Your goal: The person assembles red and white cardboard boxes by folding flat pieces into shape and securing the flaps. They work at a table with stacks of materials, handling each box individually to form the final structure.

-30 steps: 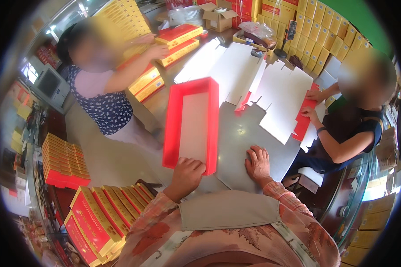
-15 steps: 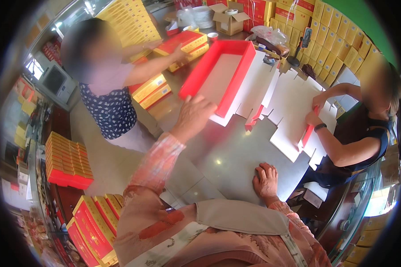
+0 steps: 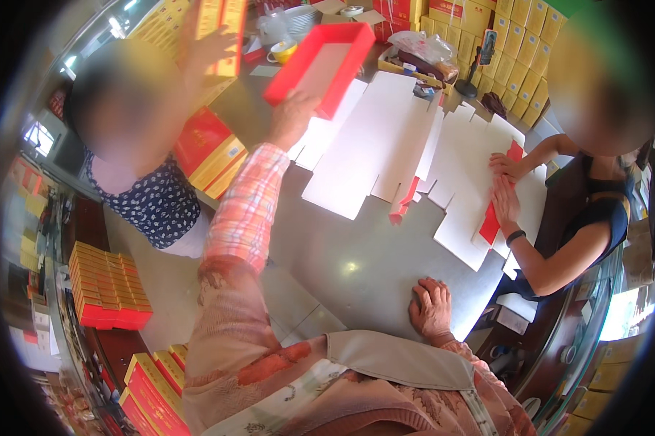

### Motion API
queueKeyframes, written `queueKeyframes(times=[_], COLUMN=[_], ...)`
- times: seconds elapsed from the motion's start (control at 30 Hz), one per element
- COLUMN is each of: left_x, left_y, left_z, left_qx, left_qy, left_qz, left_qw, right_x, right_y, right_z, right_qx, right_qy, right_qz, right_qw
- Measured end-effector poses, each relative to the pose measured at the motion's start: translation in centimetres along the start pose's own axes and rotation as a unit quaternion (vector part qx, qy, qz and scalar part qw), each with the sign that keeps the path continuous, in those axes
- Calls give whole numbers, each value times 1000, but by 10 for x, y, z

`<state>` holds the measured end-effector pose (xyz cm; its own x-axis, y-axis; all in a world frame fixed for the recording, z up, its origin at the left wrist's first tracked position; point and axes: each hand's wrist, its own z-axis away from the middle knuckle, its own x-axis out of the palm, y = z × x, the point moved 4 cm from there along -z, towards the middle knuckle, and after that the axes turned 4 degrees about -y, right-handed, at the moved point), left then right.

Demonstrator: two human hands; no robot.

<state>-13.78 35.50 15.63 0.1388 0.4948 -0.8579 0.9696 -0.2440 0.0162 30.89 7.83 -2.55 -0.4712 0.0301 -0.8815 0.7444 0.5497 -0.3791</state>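
- Head view: left hand (image 3: 293, 120) has its grip closed on the near end of the open-topped red box (image 3: 348, 73), held out over the far-left part of the table (image 3: 356, 251); contact beneath cannot be told.
- Right hand (image 3: 432, 305) lies palm-down on the table, holding nothing.
- Risk: one-ended hold; the far end could dip if finger pressure slackens.
- Risk: yellow cup (image 3: 282, 51) appears near the box; a sideways swing could knock it.
- Risk: low clearance could drag the white cardboard sheets (image 3: 364, 138) askew.

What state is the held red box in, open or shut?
Open: the red box, in the left hand, shows its pale inside bottom, uncovered.
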Motion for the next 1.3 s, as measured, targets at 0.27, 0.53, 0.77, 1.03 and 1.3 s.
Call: queueKeyframes(times=[0.27,0.53,0.77,1.03,1.3], left_x=[28,96,155,172,133], left_y=[-101,-214,-137,-146,-110], left_z=[-25,22,56,106,145], left_qx=[-126,-272,-269,-300,-289], left_qy=[9,-70,-146,-158,-38], left_qz=[-9,-65,10,166,150], left_qw=[992,957,952,926,945], right_x=[-3,-8,-14,7,15], right_y=[-2,-9,-13,-5,3], right_z=[-6,-16,-17,-28,-36], right_qx=[5,-5,48,26,18], right_qy=[-4,-14,-46,-43,-50], right_qz=[-18,-26,-12,5,-10], right_qw=[1000,1000,998,999,999])
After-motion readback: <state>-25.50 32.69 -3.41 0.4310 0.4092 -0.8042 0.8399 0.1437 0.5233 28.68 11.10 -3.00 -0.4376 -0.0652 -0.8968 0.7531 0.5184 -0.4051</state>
